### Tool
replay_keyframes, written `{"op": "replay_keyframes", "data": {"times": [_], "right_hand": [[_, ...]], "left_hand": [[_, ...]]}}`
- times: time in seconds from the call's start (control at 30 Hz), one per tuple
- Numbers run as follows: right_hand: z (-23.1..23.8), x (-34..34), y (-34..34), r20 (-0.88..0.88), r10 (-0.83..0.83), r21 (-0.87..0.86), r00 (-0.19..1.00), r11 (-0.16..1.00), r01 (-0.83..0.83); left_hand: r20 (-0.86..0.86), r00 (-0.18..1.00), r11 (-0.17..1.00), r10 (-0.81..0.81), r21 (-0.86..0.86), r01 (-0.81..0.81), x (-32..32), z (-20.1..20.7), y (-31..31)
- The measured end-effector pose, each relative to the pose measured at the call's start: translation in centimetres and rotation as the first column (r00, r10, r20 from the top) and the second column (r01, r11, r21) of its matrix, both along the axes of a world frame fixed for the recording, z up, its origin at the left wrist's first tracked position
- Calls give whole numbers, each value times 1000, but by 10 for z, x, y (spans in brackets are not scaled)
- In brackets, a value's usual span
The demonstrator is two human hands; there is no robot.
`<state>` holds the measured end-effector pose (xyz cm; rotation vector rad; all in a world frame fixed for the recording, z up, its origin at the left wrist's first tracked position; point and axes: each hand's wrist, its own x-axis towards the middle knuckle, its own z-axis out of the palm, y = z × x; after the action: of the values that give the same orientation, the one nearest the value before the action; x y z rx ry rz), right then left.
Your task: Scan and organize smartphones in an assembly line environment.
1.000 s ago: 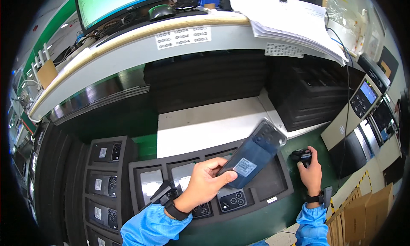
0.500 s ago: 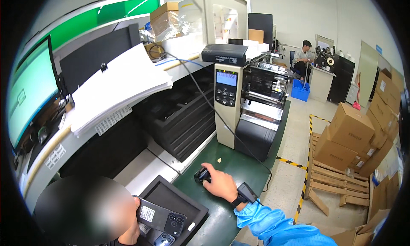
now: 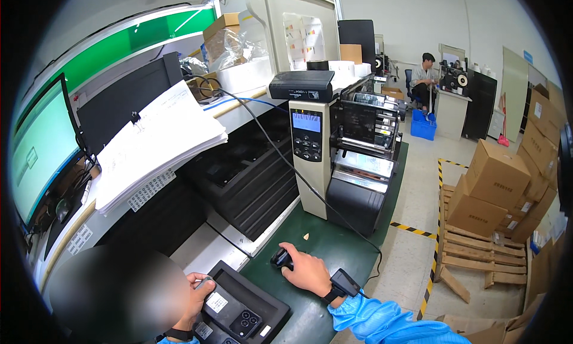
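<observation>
At the lower left, my left hand [image 3: 197,293] has its fingers around one end of a dark smartphone [image 3: 231,311]. The phone lies back up, showing a white label and a camera block, over a black tray [image 3: 265,287]. A second phone [image 3: 210,332] lies partly under it in the tray. My right hand [image 3: 307,273] rests on the green bench mat, its fingers closed around a small black rounded device [image 3: 280,258] whose kind I cannot make out. A black strap with a box [image 3: 345,282] circles my right wrist.
A label printer [image 3: 334,159] stands beyond my right hand, with a black cable hanging in front. Black stacked trays [image 3: 250,195] fill the space under a shelf bearing papers [image 3: 158,141] and a monitor [image 3: 45,147]. Cartons [image 3: 495,177] sit on a pallet; a person [image 3: 425,84] sits far back.
My left hand has come further into view and tilted the phone, covering more of the second phone. My right hand stays on the black device. The whole view has shifted slightly.
</observation>
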<state>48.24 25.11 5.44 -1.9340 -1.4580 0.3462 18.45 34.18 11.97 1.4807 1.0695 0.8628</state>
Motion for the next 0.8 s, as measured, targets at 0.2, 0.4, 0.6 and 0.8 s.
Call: {"op": "replay_keyframes", "data": {"times": [0.2,0.4,0.6,0.8], "right_hand": [[1,1,-1,-2,-11,-9,1000,1000,11],[-3,1,1,-41,26,31,999,999,-25],[-7,-1,0,-47,10,32,999,999,-8],[-14,4,2,-96,10,46,995,999,-6]], "left_hand": [[-25,1000,996,7,88,-5,8,-6,10],[-37,999,999,-14,41,16,10,-12,10],[-346,937,950,-49,272,150,8,-27,10],[-681,732,882,10,351,314,26,-10,-14]]}}
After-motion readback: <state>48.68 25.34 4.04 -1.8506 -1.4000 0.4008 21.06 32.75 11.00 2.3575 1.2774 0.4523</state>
